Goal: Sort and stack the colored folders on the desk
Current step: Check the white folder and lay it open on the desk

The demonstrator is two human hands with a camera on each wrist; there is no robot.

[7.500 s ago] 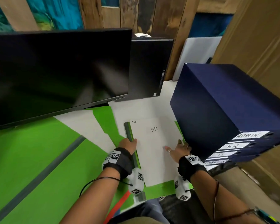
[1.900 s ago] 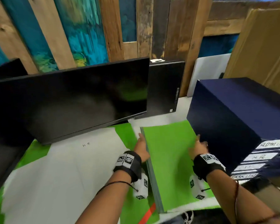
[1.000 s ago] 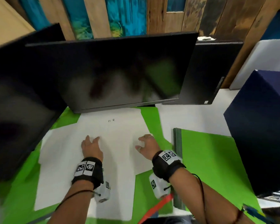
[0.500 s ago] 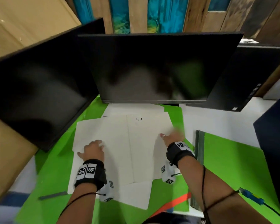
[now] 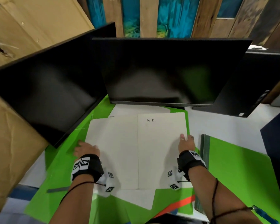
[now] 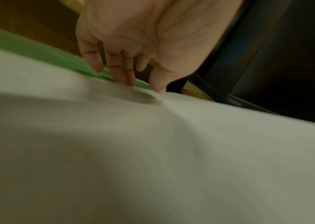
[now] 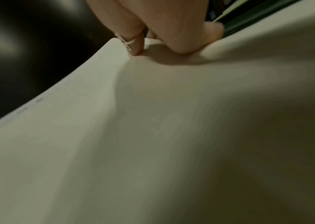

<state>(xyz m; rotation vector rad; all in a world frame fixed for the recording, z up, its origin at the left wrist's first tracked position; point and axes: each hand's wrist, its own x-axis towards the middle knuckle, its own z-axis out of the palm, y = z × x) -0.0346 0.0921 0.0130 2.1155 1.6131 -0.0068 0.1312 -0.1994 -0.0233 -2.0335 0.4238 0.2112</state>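
Left hand (image 5: 86, 149) sits at the left edge of the white folders (image 5: 120, 143), fingers (image 6: 122, 72) loosely extended with tips touching the sheet edge where it meets the green folder (image 5: 68, 167) underneath, nothing clamped. Right hand (image 5: 187, 143) is at the right edge of the top white folder marked "H.R." (image 5: 160, 151); thumb (image 7: 197, 44) on top, ringed finger (image 7: 133, 44) curled at the edge, pinching it so the sheet bows up. White folders overlap in a loose pile on green ones, centre of the desk (image 5: 225, 125). Closed green stack (image 5: 236, 167) lies just right of the right hand. Two dark monitors (image 5: 168, 70) crowd the far and left sides, the centre one overhanging the pile's far edge. Navy box (image 5: 278, 143) blocks the right; cardboard (image 5: 11, 143) on the left.
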